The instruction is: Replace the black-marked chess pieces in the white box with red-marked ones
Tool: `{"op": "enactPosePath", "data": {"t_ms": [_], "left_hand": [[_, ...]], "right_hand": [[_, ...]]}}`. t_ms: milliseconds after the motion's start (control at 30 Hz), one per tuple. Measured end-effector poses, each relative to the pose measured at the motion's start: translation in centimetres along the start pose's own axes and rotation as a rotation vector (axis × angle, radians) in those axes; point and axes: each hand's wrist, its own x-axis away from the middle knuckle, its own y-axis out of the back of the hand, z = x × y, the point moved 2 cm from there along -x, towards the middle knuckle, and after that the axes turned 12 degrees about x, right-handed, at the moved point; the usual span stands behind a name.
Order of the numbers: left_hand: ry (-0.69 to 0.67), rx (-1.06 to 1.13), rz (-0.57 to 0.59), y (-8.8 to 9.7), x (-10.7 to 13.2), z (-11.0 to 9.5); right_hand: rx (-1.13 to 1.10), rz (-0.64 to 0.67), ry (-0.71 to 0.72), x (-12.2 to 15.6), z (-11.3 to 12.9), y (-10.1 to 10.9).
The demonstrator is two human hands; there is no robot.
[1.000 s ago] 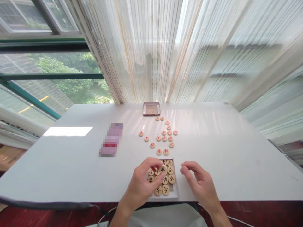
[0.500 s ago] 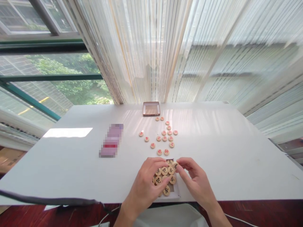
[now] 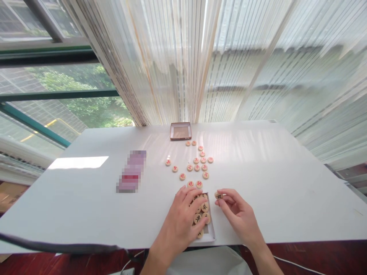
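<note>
A shallow white box [image 3: 211, 236] at the table's near edge holds several round wooden chess pieces with black characters [image 3: 204, 207]. My left hand [image 3: 180, 221] lies over the box's left side, fingers spread across the pieces. To the right of the box, my right hand [image 3: 239, 217] pinches one black-marked piece [image 3: 218, 196] between thumb and forefinger, just above the tabletop. Several red-marked pieces [image 3: 196, 167] lie scattered on the white table [image 3: 272, 183] beyond the box.
A small brown-rimmed tray [image 3: 181, 131] sits at the table's far edge by the sheer curtain. A blurred purple and red flat object [image 3: 131, 176] lies to the left. A dark cable [image 3: 57, 247] runs along the near left edge.
My right hand went to the box, took a black-marked piece and drew it out to the right. My left hand slid further over the pieces in the box.
</note>
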Motion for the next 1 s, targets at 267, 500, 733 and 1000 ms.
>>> {"op": "enactPosePath", "data": {"t_ms": [267, 500, 733, 1000], "left_hand": [[-0.034, 0.047, -0.080, 0.9, -0.2, -0.7], [0.001, 0.233, -0.096, 0.9, 0.1, -1.3], [0.030, 0.270, -0.113, 0.8, 0.5, -1.2], [0.083, 0.279, -0.117, 1.3, 1.0, -0.7]], "right_hand": [[-0.048, 0.041, -0.007, 0.4, 0.9, 0.2], [-0.068, 0.117, 0.030, 0.8, 3.2, -0.4], [-0.024, 0.161, 0.031, 1.0, 4.1, -1.1], [-0.043, 0.171, -0.006, 1.1, 3.6, -1.3]]}}
